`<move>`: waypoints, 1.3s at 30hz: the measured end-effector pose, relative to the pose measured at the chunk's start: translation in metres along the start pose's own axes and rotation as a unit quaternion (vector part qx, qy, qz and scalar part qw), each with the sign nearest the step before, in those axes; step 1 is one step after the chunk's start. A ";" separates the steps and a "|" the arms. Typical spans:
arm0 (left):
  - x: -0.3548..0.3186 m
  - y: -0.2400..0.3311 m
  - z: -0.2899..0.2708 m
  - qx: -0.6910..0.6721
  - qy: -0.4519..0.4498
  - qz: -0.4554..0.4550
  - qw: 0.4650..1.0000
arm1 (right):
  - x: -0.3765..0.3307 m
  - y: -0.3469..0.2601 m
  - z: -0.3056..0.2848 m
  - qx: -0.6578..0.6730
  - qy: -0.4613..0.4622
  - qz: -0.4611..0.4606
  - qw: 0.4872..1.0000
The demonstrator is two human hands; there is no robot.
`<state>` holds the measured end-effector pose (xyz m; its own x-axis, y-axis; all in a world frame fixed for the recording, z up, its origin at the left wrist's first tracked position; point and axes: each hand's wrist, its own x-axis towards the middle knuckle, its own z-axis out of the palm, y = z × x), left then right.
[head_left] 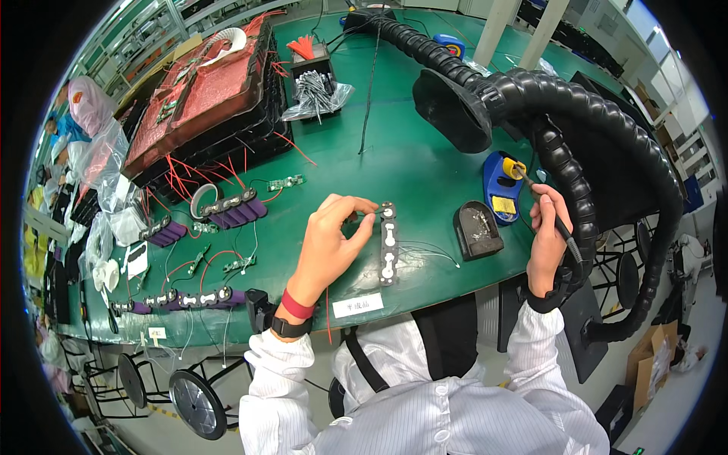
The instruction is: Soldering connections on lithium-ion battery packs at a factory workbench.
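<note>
My right hand grips a soldering iron. The iron's tip is at the yellow holder of a blue soldering iron stand, which has a yellow sponge in its tray. My left hand is closed in a pinch at the far end of a narrow battery pack; what its fingertips hold is too small to make out. The pack has a black frame and shiny metal tabs, and lies lengthwise away from me. Thin wires run from its right side. A red wire hangs below my left hand.
A black open box with small bits stands left of the stand. Black fume hoses arch over the right side. Purple battery packs with wires lie left, before black trays with red wires. A white label lies near the edge.
</note>
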<state>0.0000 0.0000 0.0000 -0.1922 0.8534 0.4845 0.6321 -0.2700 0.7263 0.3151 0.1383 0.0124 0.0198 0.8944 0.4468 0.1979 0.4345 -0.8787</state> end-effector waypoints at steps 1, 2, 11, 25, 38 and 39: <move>0.000 0.002 0.000 0.007 0.000 0.000 1.000 | 0.002 -0.001 0.000 -0.002 -0.001 0.003 1.000; 0.000 0.005 0.001 0.015 0.001 -0.001 1.000 | 0.003 -0.002 0.000 -0.005 -0.003 0.006 1.000; -0.003 -0.001 -0.006 0.054 0.012 0.042 0.998 | 0.008 0.010 0.009 -0.027 -0.003 0.020 0.999; -0.076 0.065 0.017 0.063 0.033 -0.038 0.997 | 0.026 0.044 0.048 0.113 0.008 0.108 0.988; -0.084 0.053 0.051 0.071 0.087 -0.137 0.984 | -0.034 -0.016 0.034 0.245 -0.147 0.224 0.932; -0.083 0.053 0.049 0.051 0.101 -0.161 0.980 | -0.039 -0.020 0.030 0.200 -0.199 0.212 0.936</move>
<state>0.0863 -0.0632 -0.0252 -0.5318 0.7790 0.3321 0.5846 0.0539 0.8095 0.2812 0.0976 0.0079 -0.3682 0.9296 0.0166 -0.1295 -0.0336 -0.9910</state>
